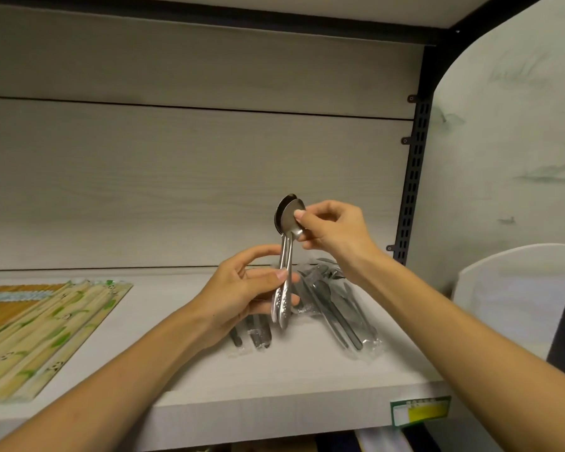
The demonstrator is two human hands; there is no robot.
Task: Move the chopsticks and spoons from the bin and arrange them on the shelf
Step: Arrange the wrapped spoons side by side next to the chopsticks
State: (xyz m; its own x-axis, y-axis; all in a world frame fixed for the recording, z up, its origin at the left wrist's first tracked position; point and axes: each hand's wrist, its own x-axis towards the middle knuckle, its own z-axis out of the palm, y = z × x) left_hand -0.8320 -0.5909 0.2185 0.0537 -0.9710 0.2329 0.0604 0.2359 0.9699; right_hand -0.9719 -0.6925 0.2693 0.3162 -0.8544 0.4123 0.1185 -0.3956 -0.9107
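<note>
I hold a small stack of metal spoons [286,256] upright above the white shelf [274,380]. My left hand [242,295] grips the patterned handles near the bottom. My right hand [333,230] pinches the bowls at the top between thumb and fingers. Packs of dark spoons in clear plastic [336,308] lie on the shelf right behind my hands. Packs of bamboo chopsticks [43,331] with green print lie flat at the shelf's left. The bin is out of view.
The shelf's back panel rises close behind the spoons. A black slotted upright [411,177] stands at the right. A green and yellow price tag [419,412] is fixed to the shelf's front edge. A white rounded object [516,288] sits to the right.
</note>
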